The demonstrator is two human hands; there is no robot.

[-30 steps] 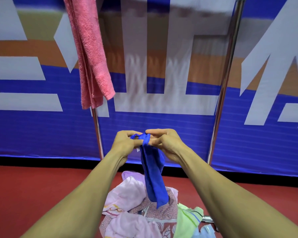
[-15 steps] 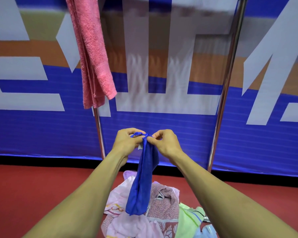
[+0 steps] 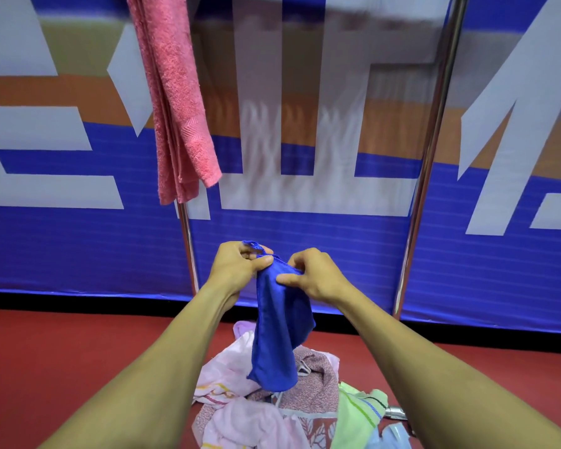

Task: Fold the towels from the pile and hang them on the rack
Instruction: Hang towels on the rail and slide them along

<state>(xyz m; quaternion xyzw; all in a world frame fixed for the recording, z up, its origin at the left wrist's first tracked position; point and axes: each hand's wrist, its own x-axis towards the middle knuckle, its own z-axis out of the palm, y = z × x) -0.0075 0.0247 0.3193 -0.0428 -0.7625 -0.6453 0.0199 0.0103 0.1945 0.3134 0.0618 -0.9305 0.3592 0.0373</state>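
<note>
A blue towel (image 3: 280, 332) is held up in front of the rack (image 3: 426, 176), between its two upright chrome poles and below the level of the pink towel (image 3: 175, 102) that is hung at the rack's left end. The blue towel's top edge is gathered between both hands, and its long axis runs roughly vertical, with the free end pointed down toward the pile of towels (image 3: 272, 403) on the red floor (image 3: 62, 358). A small loop of its hem is seen standing above the left hand (image 3: 237, 267).

The fingers of the left hand are curled over the gathered top corner, with the thumb pressed against the cloth. The right hand (image 3: 314, 277) is just beside it, its thumb and fingers pinched on the same upper edge. The two hands are nearly touching.

The pile lies at the foot of the rack, directly beneath the hanging end of the blue towel; pale pink, patterned mauve, green and light blue cloths are heaped in it. A blue, white and orange banner (image 3: 305, 131) is stretched behind the rack.
</note>
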